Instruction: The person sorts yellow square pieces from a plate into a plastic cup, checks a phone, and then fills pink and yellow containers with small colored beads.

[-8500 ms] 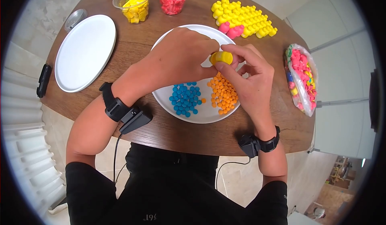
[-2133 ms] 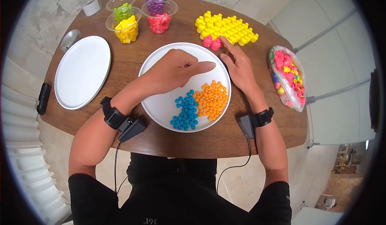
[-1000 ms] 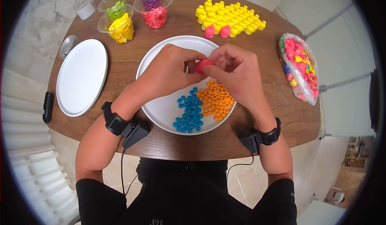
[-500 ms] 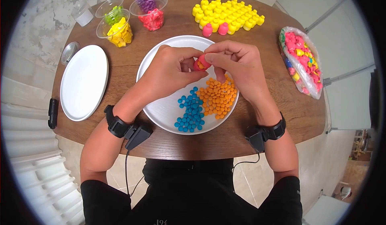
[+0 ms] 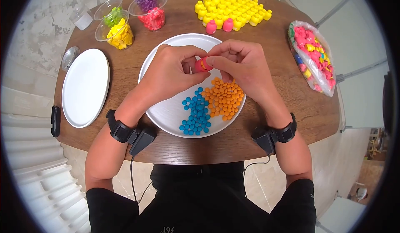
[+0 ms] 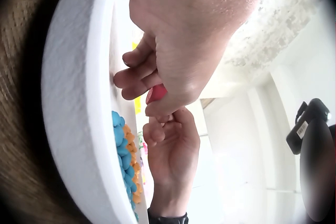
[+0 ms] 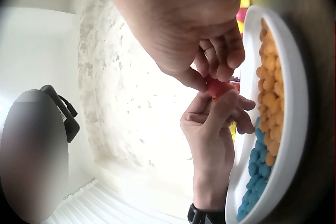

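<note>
Above the round white plate (image 5: 166,120), the left hand (image 5: 173,68) pinches a small pink bottle (image 5: 201,65) with orange showing in its opening. The right hand (image 5: 243,68) has its thumb and fingers at the bottle's other end; the right wrist view shows the pink piece (image 7: 218,87) between both hands. Blue candies (image 5: 196,112) and orange candies (image 5: 225,99) lie on the plate beneath, side by side. In the left wrist view the fingers partly cover the pink bottle (image 6: 156,94).
Yellow bottles (image 5: 233,10) stand in rows at the back, two pink bottles (image 5: 228,25) at their front. A bag of coloured pieces (image 5: 314,58) lies right. An empty white plate (image 5: 85,87) is left; clear cups with yellow (image 5: 121,35), green, red (image 5: 153,19) and purple pieces stand behind.
Earlier the right hand was by the bottle rows; it then came to the left hand over the plate. The pink bottle's orange opening came into view, and both hands have shifted slightly left.
</note>
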`<act>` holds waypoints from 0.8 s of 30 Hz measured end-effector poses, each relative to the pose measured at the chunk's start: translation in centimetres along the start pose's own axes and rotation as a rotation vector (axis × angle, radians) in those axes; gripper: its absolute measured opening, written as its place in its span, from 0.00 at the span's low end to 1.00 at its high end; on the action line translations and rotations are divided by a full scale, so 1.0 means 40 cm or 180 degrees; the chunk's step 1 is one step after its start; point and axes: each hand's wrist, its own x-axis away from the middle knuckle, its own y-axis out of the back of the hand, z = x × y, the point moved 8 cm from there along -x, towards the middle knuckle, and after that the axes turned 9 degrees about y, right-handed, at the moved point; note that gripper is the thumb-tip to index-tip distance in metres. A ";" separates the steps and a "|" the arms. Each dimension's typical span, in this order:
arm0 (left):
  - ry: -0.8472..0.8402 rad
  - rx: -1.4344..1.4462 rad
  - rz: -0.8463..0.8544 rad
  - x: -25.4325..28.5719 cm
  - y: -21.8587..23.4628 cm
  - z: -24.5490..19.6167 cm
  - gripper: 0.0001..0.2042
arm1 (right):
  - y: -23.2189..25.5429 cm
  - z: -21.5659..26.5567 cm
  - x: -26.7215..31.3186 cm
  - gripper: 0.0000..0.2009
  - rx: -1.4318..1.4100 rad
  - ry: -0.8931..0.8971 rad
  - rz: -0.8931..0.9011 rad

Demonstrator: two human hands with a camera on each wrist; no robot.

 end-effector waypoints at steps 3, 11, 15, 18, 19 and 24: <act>-0.0121 -0.0204 -0.0023 0.003 -0.005 -0.009 0.15 | 0.004 0.001 0.001 0.07 0.0153 0.0013 0.0040; -0.0023 -0.0388 0.0190 -0.002 -0.032 -0.011 0.14 | 0.040 -0.016 0.008 0.07 0.0408 -0.0343 0.0111; -0.0431 -0.0566 0.0258 0.002 -0.053 -0.034 0.15 | 0.052 -0.023 0.014 0.05 0.0730 -0.0526 0.0302; -0.0600 -0.0718 0.0321 0.006 -0.062 -0.055 0.16 | 0.058 -0.020 0.017 0.05 0.0861 -0.0511 0.0408; -0.0687 -0.0816 0.0330 0.009 -0.066 -0.063 0.16 | 0.063 -0.024 0.016 0.05 0.0852 -0.0511 0.0383; -0.0802 -0.0875 0.0333 0.014 -0.077 -0.070 0.16 | 0.069 -0.015 0.014 0.06 0.1358 -0.0110 0.0418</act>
